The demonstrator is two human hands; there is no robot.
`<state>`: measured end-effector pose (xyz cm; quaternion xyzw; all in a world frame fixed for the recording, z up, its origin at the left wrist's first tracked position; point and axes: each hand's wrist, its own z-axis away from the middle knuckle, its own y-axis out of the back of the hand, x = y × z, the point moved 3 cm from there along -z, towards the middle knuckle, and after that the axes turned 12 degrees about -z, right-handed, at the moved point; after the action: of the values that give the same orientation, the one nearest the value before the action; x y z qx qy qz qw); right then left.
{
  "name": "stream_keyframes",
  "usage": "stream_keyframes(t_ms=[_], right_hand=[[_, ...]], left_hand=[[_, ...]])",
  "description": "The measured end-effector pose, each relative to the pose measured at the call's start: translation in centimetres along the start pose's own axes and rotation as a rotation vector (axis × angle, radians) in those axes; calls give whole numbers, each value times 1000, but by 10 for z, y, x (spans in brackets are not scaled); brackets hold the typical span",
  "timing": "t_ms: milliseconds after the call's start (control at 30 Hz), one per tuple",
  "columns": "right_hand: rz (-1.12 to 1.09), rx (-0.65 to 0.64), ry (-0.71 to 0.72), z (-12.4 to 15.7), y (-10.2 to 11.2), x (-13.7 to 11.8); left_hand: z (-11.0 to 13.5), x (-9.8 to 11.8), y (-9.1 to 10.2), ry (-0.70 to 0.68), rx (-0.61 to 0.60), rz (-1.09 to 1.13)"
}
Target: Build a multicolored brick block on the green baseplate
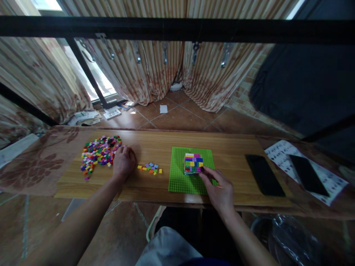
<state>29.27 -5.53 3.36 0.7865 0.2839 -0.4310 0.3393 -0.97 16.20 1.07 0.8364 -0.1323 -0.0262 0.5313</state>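
A green baseplate (180, 181) lies on the wooden table (155, 142), with a multicoloured brick block (193, 163) standing on it. My right hand (219, 188) reaches to the block's near right corner, fingertips pinched against it. My left hand (124, 161) rests on the table with its fingers curled under, right beside a large pile of small coloured bricks (97, 152). A small scatter of loose bricks (150, 168) lies between my left hand and the baseplate. What the left fingers enclose is hidden.
Two black phones (264, 174) (308, 174) lie at the right, one of them on a printed sheet (330, 181). A patterned cloth (30, 162) covers the table's left end. Behind are curtains (155, 70), a black bar and a tiled floor with papers.
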Motion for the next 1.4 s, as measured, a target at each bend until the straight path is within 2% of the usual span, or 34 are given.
stream_keyframes(t_ms=[167,267,433,600,767,1067,1233,1400], right_hand=[[45,77,20,13,9,-10],[25,30,79,22,6,-23],[-51,-117,134,37,-20,-47],[-69,-287,201,43,-53,-59],[85,-416,256,32,-83,-57],[422,-584,233,0,-132,-51],[532,-607,230,-3,-146,-43],[567,-624,253,-1,-148,-39]], left_hand=[[0,3,3,2,-12,3],[0,4,4,3,-9,6],[1,3,3,5,-9,-12],[2,1,-1,26,-20,-11],[4,0,-2,38,-23,22],[4,0,-1,34,-21,27],[4,0,-2,36,-20,47],[3,0,-1,49,-27,57]])
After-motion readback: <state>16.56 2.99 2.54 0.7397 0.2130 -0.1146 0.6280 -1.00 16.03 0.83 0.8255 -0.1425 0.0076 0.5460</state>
